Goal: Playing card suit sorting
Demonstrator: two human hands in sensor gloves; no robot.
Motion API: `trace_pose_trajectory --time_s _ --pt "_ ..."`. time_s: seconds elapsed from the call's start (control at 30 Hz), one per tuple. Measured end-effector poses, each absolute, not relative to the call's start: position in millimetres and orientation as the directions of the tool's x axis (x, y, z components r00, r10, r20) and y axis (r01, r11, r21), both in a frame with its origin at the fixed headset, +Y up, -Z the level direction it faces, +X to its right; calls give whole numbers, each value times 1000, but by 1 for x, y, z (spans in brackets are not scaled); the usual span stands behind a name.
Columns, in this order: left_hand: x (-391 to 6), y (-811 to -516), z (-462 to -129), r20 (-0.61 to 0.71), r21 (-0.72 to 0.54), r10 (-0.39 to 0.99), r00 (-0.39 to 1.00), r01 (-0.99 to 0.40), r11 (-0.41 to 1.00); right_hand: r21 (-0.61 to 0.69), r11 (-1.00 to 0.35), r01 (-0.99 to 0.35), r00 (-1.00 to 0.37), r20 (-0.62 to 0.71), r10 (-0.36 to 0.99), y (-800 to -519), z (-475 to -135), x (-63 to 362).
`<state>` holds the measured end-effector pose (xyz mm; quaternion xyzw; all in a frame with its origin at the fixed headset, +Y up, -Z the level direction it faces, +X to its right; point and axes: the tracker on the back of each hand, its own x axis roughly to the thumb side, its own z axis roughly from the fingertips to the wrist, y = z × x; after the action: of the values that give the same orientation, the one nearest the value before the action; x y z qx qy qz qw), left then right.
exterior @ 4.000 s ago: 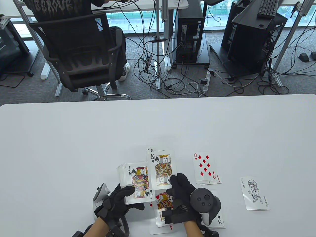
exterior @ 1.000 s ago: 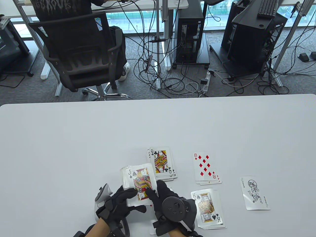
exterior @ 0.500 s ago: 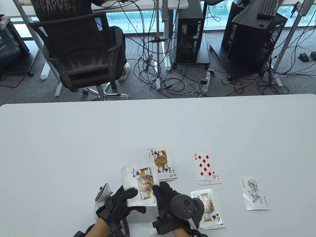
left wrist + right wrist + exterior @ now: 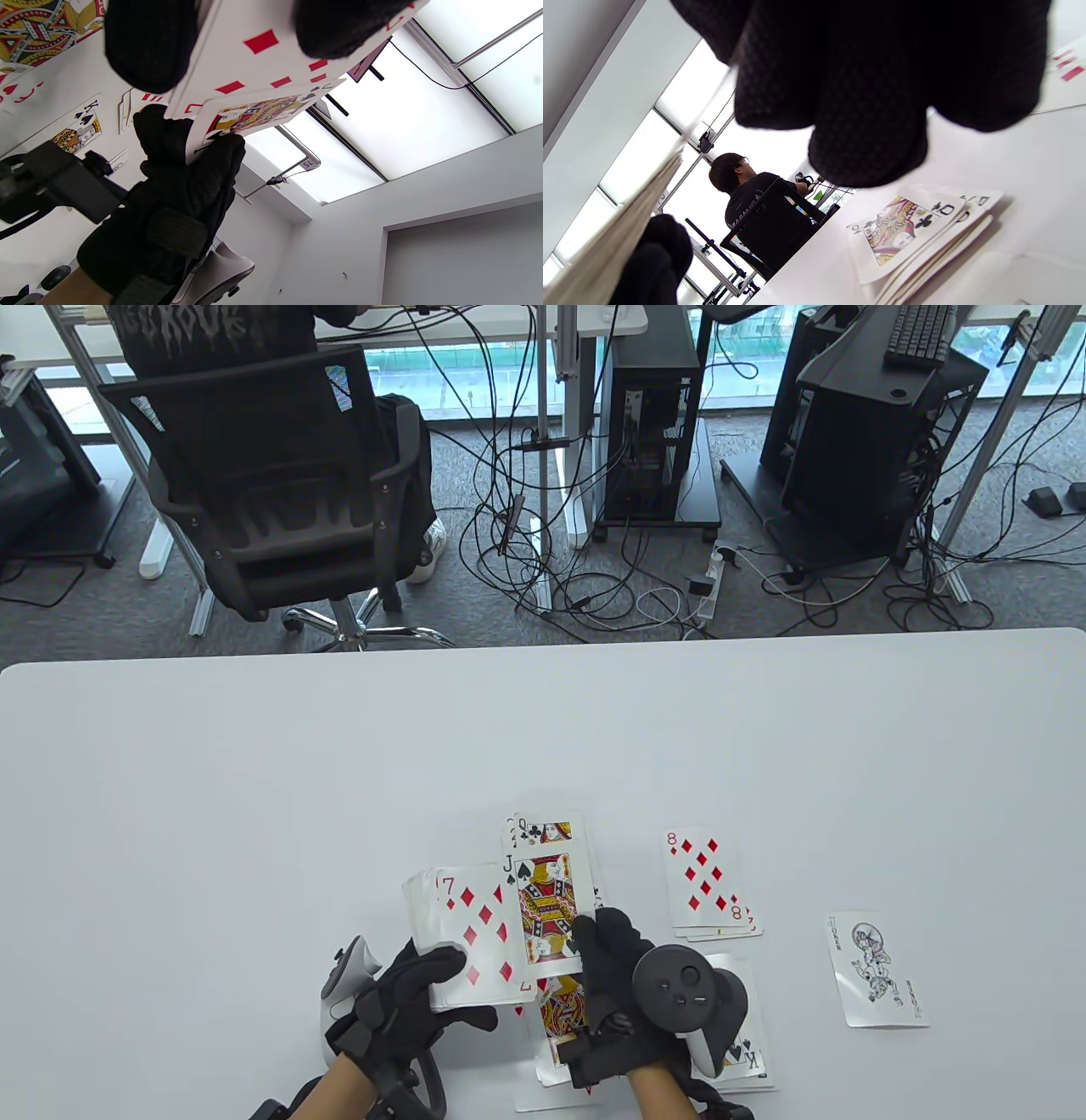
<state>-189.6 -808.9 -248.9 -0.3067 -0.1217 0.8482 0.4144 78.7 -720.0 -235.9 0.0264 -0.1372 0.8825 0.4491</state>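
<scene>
My left hand (image 4: 424,984) grips the deck (image 4: 471,937) face up, a seven of diamonds on top. My right hand (image 4: 607,950) pinches the jack of spades (image 4: 547,912) by its near corner and holds it just right of the deck, over the clubs pile topped by a queen (image 4: 551,831). The left wrist view shows the deck (image 4: 263,55) from below, with the jack of spades (image 4: 250,114) in my right hand's fingers (image 4: 186,178). The clubs pile (image 4: 908,224) lies under my right fingers (image 4: 840,84) in the right wrist view.
A hearts pile (image 4: 560,1014) lies under my right wrist. The spades pile with a king (image 4: 751,1056) is partly hidden by the tracker. The diamonds pile with an eight (image 4: 704,882) and a joker (image 4: 878,971) lie to the right. Beyond the table a person sits in a chair (image 4: 271,483).
My right hand has drawn the jack of spades off the deck, away and to the right, uncovering the seven of diamonds. The left hand has stayed put with the deck.
</scene>
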Motion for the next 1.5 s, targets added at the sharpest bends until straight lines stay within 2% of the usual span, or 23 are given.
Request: trace_pose_trajectory --time_s 0.27,0.53,0.63,0.73,0.9,1.0,1.2,1.3,1.4,1.5 --pt "-190 -809 -248 -424 -458 776 -468 -628 -629 -234 -515 -825 -550 123 826 -709 -231 139" --pt "-190 -809 -248 -429 -452 774 -466 -631 -631 -240 -567 -788 -590 30 807 -709 -215 185" --pt "-190 -808 -248 -429 -452 773 -466 -631 -631 -210 -613 -762 -622 -28 783 -711 -212 197" --pt "-190 -809 -248 -429 -452 774 -466 -631 -631 -104 -684 -722 -675 -113 729 -718 -211 205" --pt "-190 -809 -247 -434 -446 774 -461 -636 -630 84 -816 -572 -809 -224 544 -736 -209 208" --pt "-190 -809 -247 -437 -443 773 -460 -637 -631 195 -884 -425 -898 -215 384 -748 -211 205" --pt "-190 -809 -247 -440 -440 771 -460 -638 -632 291 -934 -208 -967 -206 151 -768 -214 196" --pt "-190 -809 -247 -442 -437 771 -459 -640 -632 285 -953 -102 -982 -181 51 -769 -214 187" --pt "-190 -809 -247 -442 -438 771 -458 -640 -631 336 -939 69 -982 -141 -123 -770 -213 178" --pt "-190 -809 -247 -442 -437 772 -457 -641 -631 389 -905 174 -966 -112 -234 -771 -214 173"
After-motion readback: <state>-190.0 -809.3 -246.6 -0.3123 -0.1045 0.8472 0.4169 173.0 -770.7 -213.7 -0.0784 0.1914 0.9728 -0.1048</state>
